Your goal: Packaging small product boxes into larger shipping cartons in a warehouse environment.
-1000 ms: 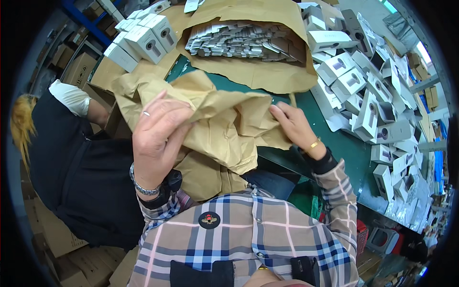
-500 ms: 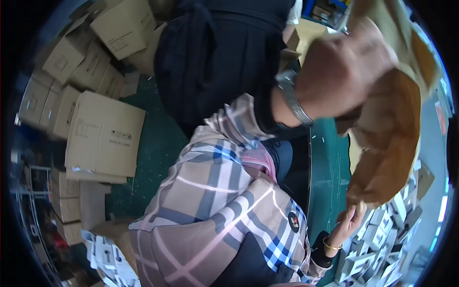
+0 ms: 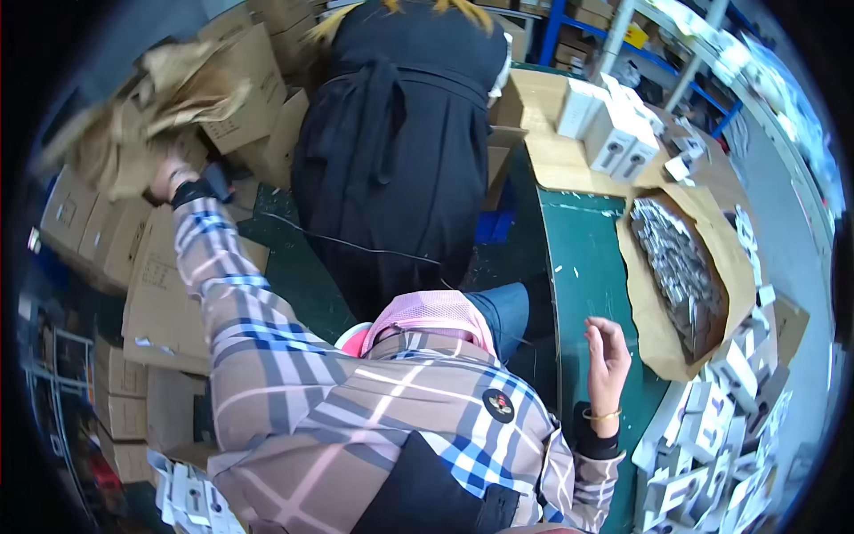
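My left hand (image 3: 166,175), wearing a wristband, reaches far out to the upper left. It grips a crumpled sheet or bag of brown paper (image 3: 120,147), which is blurred and hangs above the cartons. At the right, my right hand (image 3: 608,363), with a thin gold bracelet, is raised over the green tabletop (image 3: 578,258). Its fingers are slightly bent and apart, with nothing in them. Beyond it lies an opened brown paper sack (image 3: 654,351) full of small silvery metal parts (image 3: 676,267).
Several white boxes (image 3: 703,427) lie heaped at the lower right. More white boxes (image 3: 614,133) stand on a wooden board (image 3: 543,156). A person in a dark apron (image 3: 391,178) bends over in front of me. Cardboard cartons (image 3: 178,294) are stacked along the left.
My left hand has swung from the right side across to the far left, carrying the brown paper. The silvery parts in the sack are now exposed. My right hand has let go of the paper.
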The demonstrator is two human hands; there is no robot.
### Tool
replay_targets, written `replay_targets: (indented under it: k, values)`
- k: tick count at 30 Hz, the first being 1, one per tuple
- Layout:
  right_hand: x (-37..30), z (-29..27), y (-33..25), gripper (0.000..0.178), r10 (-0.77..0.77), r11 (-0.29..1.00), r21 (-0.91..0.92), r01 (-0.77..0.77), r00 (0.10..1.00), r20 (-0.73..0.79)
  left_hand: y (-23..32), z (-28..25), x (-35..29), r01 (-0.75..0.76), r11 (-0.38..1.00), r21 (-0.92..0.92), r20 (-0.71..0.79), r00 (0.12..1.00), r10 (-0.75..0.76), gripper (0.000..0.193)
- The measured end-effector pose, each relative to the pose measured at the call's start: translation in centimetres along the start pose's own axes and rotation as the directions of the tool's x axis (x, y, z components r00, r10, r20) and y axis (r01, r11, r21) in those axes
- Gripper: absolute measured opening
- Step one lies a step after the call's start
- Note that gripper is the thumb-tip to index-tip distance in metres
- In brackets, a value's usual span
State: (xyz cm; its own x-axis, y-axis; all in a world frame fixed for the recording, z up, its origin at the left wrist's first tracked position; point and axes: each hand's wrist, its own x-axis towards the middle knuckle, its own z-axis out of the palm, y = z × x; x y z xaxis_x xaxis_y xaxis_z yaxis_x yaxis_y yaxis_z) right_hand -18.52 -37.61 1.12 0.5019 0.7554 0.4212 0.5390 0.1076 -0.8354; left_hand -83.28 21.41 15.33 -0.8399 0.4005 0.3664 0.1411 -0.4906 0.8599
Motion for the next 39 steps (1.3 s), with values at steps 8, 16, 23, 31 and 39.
replay_targets:
  k: [8, 16, 23, 31, 39]
  values:
    - [0.3, -0.1, -1.2, 0.013, 0.021, 0.997, -0.072, -0.023, 0.999, -0.025, 15.3, -0.2, -24.9, -0.03, 0.821, -0.571, 0.197, 0.965, 0.172, 0.038]
    - [-0.4, -1.7, -2.4, 0.011, 0.065, 0.987, -0.126, -0.097, 0.969, -0.239, 28.7, 2.5, -56.7, 0.196, 0.063, -0.979, 0.158, 0.523, 0.838, 0.017]
    - [-2.6, -3.8, -0.9, 0.011, 0.19, 0.965, -0.054, -0.257, 0.825, -0.532, 36.0, -0.5, -67.0, 0.798, -0.07, -0.599, 0.279, 0.289, 0.916, 0.029]
    - [-3.4, -3.3, 2.2, 0.011, 0.284, 0.939, 0.075, -0.337, 0.631, -0.722, 36.1, -1.5, -73.6, 0.935, -0.086, -0.343, 0.279, 0.189, 0.942, 0.03]
    - [-2.8, -2.9, 3.0, 0.011, 0.352, 0.917, 0.11, -0.383, 0.647, -0.676, 27.0, 4.7, -63.1, 0.94, -0.078, -0.332, 0.277, 0.176, 0.945, 0.03]
